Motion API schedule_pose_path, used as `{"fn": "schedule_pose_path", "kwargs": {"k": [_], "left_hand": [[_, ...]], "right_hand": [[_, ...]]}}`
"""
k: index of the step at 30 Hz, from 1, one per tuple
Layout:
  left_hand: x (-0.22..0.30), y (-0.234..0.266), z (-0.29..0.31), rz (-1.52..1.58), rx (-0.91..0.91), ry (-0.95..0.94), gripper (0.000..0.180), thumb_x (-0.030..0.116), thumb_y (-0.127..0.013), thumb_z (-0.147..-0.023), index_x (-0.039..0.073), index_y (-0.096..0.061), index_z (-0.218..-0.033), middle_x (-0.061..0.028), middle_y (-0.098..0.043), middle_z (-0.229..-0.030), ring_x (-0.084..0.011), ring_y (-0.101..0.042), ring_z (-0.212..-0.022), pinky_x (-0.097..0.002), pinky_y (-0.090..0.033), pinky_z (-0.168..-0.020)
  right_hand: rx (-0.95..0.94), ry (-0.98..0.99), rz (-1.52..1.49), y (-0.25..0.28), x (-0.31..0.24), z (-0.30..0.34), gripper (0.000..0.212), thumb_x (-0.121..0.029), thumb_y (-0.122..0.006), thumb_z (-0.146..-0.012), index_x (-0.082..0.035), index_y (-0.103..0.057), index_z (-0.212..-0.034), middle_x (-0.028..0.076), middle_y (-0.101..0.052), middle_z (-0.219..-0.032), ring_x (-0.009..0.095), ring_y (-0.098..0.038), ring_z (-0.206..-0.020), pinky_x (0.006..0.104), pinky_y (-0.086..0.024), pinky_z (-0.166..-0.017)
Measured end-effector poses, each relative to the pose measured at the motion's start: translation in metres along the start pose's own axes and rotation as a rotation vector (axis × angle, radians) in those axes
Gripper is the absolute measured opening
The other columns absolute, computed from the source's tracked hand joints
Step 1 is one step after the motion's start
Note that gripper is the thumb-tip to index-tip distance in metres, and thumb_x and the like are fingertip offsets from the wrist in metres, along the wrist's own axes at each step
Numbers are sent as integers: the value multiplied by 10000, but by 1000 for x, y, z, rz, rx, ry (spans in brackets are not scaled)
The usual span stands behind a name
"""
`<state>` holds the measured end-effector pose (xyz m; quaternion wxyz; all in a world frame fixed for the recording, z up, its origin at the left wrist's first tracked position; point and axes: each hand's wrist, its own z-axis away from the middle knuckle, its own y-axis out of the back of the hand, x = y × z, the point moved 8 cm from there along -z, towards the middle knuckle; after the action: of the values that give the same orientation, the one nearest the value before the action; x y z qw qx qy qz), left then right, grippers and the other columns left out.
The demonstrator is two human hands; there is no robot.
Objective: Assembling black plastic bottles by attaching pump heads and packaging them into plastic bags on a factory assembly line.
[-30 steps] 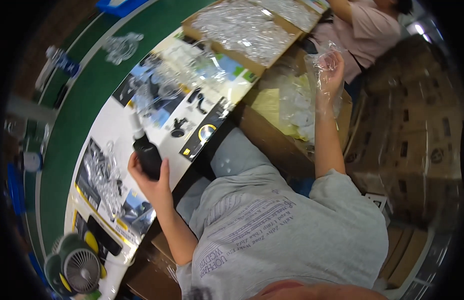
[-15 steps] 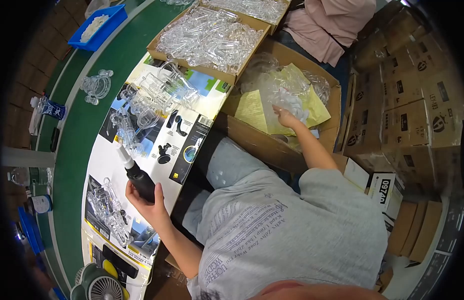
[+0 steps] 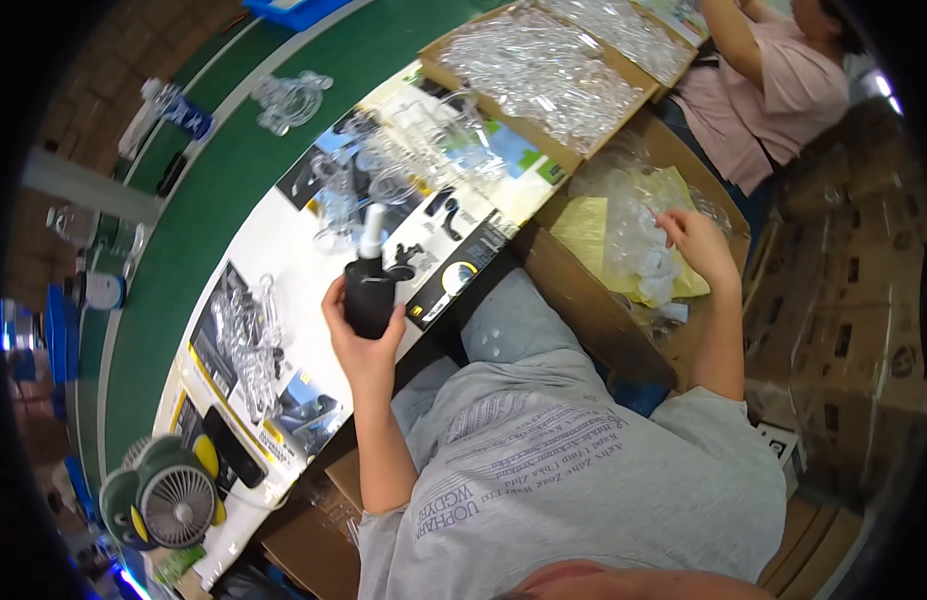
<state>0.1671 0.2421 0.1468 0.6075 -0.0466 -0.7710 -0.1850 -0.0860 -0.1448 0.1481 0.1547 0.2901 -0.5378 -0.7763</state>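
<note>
Over on the left, the left hand [image 3: 361,345] is wrapped tight around a black device [image 3: 369,296] with a white stem poking out the top – its long axis points up and away toward the far side of the white table [image 3: 283,235]. Going right, the right hand [image 3: 695,243] is down in the cardboard box [image 3: 583,300], fingers slightly spread and curled on the clear plastic bags [image 3: 643,250] lying over yellow sheets – so the bags sit right under that hand, well apart from the device.
</note>
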Motion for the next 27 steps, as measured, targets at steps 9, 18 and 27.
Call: {"fn": "schedule_pose_path", "kwargs": {"k": [9, 18, 27], "left_hand": [[33, 4, 17, -359, 135, -271, 624, 22, -758, -603, 4, -475, -1159, -160, -531, -1035, -319, -540, -959, -377, -439, -852], [31, 16, 26, -356, 63, -293, 617, 21, -742, -604, -6, -452, -1148, -169, -535, -1007, -342, -551, -901, -396, -460, -780], [17, 19, 18, -126, -370, -58, 600, 98, -741, -635, 17, -448, -1152, -146, -569, -983, -285, -578, -866, -338, -466, -779]], "right_hand": [[217, 879, -285, 16, -284, 50, 366, -314, -595, -860, -38, -596, -619, 133, -497, -521, 234, -491, -461, 328, -351, -457], [189, 1177, -651, -18, -344, 66, 330, -170, -637, -809, -12, -548, -532, 80, -516, -483, 237, -490, -442, 341, -333, -433], [221, 1564, -638, -12, -351, 89, 283, -47, -608, -762, -56, -470, -516, 58, -397, -481, 243, -400, -435, 371, -286, -440]]}}
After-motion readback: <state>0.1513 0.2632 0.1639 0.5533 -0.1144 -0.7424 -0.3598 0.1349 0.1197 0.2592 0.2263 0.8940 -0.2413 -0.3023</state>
